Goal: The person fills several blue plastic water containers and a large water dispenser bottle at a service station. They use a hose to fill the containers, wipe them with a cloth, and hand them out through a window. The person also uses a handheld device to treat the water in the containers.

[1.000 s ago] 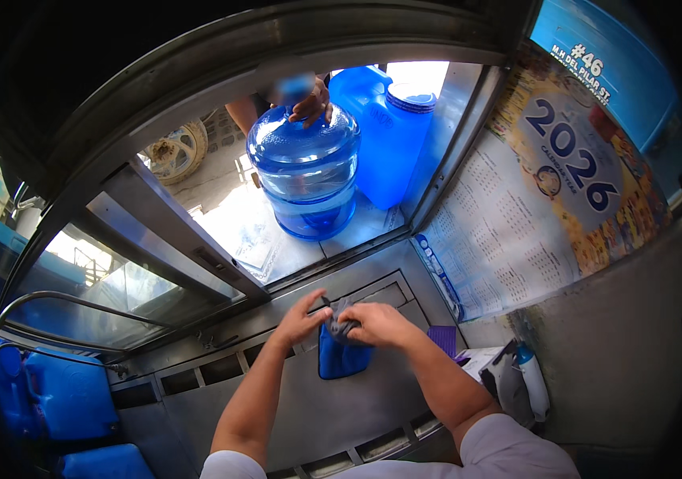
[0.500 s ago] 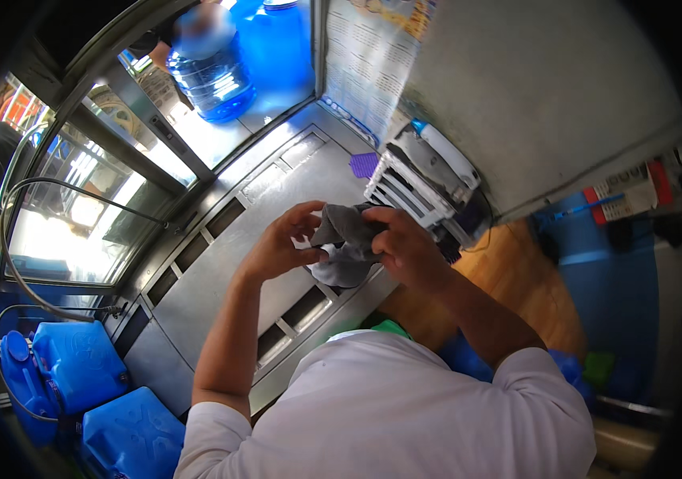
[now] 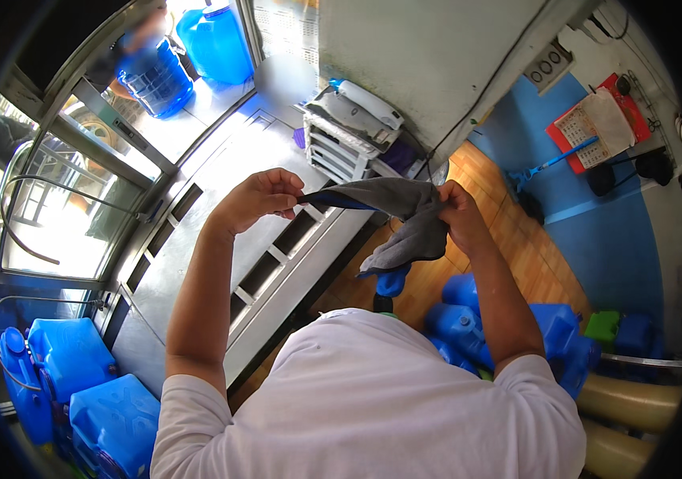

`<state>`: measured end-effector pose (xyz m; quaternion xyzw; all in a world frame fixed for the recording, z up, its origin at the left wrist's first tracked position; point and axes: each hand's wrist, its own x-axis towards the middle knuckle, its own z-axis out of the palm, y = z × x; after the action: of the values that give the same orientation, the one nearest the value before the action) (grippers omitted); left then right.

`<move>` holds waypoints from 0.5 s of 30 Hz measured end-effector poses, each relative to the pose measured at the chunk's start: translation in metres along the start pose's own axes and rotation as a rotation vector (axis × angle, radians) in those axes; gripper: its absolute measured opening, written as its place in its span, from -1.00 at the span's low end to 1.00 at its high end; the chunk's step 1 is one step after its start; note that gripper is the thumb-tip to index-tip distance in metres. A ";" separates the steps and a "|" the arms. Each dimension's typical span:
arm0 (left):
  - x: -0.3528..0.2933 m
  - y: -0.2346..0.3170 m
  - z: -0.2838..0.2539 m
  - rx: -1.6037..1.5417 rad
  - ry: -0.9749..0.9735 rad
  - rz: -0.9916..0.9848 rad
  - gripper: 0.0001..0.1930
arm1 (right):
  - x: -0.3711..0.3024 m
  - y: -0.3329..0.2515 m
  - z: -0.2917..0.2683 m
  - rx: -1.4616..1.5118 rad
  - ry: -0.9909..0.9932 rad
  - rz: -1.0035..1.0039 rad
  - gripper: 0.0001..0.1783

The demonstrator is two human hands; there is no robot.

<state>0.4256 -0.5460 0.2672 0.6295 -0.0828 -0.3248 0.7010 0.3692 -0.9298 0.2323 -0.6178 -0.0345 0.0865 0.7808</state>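
Observation:
A soft grey cloth (image 3: 389,194) with a dark edge is stretched between my two hands, above the front edge of the metal counter (image 3: 197,271). My left hand (image 3: 261,199) pinches one corner between thumb and fingers; a strip of blue shows along the cloth's lower edge near it. Bunched in the closed fingers of my right hand (image 3: 462,214) is the other end. From there a loose fold hangs down over the wooden floor (image 3: 508,231).
Blue water jugs (image 3: 73,359) stand at the lower left, and more blue containers (image 3: 456,323) are on the floor at right. A grey plastic rack (image 3: 341,152) stands at the counter's far end. Behind the glass, a person is beside a large bottle (image 3: 157,80).
The bunched cloth has been opened out and pulled lengthwise. My hands have moved apart, the right one further right, and the view has shifted to the right.

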 end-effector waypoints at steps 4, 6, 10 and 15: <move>0.025 0.005 0.056 0.290 0.055 -0.041 -0.79 | -0.028 -0.005 -0.061 -0.068 -0.035 0.102 -0.69; 0.042 -0.005 0.089 0.360 0.110 0.010 -0.85 | -0.045 -0.009 -0.082 -0.541 -0.127 -0.116 -0.70; 0.087 -0.024 0.202 0.602 -0.019 0.170 -0.91 | -0.062 -0.012 -0.088 -0.750 -0.242 -0.327 -0.41; 0.148 -0.044 0.256 0.510 0.010 0.152 -0.84 | -0.047 0.014 -0.114 -0.362 -0.128 0.185 -0.56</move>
<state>0.3901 -0.8409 0.2321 0.7794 -0.2055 -0.2365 0.5426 0.3402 -1.0446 0.1947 -0.7418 -0.0422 0.1891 0.6420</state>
